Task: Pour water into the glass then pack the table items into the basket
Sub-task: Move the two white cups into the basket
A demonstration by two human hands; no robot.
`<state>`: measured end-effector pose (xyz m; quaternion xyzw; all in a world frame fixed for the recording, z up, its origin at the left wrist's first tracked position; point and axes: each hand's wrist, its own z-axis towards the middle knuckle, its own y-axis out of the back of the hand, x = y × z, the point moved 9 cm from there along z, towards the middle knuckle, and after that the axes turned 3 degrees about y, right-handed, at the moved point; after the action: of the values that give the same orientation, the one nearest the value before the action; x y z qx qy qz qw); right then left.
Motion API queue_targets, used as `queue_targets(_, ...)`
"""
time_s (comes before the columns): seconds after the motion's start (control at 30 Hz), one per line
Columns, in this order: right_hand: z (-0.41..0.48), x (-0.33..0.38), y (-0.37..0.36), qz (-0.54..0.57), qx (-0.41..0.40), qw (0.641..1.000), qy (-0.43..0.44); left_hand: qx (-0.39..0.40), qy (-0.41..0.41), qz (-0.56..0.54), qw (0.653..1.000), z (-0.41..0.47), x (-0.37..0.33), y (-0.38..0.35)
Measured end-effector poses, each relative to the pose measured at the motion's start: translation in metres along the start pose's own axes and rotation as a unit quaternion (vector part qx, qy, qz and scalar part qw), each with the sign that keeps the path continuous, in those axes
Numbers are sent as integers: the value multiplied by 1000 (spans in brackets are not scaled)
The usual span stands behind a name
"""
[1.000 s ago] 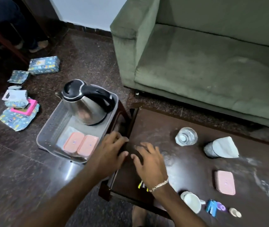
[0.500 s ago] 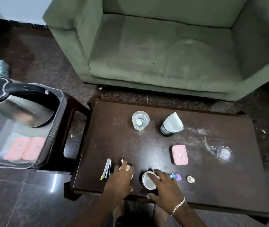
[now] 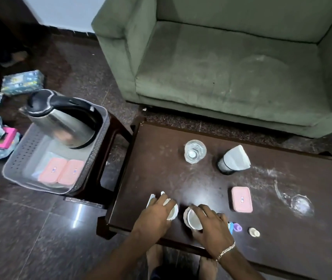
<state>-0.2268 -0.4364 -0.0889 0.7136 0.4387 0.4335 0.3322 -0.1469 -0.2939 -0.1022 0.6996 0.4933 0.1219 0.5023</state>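
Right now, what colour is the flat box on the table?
The box is pink, seen best in the head view.

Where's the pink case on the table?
Head view: the pink case lies flat on the table, right of the right hand, nearer the camera than the tissue holder.

Both my forearms are bare up to the wrists. A thin silver chain bracelet [image 3: 226, 249] circles the wrist of my right hand [image 3: 209, 225], over the near edge of the surface [image 3: 181, 178]. My left hand [image 3: 153, 215] is bare. Below that edge a strip of dark clothing [image 3: 161, 273] shows, too little to identify.
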Motion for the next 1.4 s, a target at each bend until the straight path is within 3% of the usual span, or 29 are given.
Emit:
queue_targets(0.27, 63, 143, 94, 50, -94, 983, 153, -190, 43, -113, 974, -61, 105, 182)
queue_targets(0.43, 124, 254, 137, 81, -149, 952, 254, -242, 156, -95, 953, -92, 228, 256)
queue_targets(0.6, 181, 340, 145, 67, -124, 935, 326, -235, 242, -83, 938, -88, 332, 281)
queue_targets(0.8, 238, 378, 110, -37, -67, 951, 300, -167, 279, -70, 943, -49, 393, 271)
queue_targets(0.97, 252, 385, 81, -113, -70, 951, 279, -141, 285, -76, 945, -24, 419, 253)
queue_targets(1.4, 258, 388, 46, -98, -52, 968, 223, -148, 270, -121, 944, 5, 436, 225)
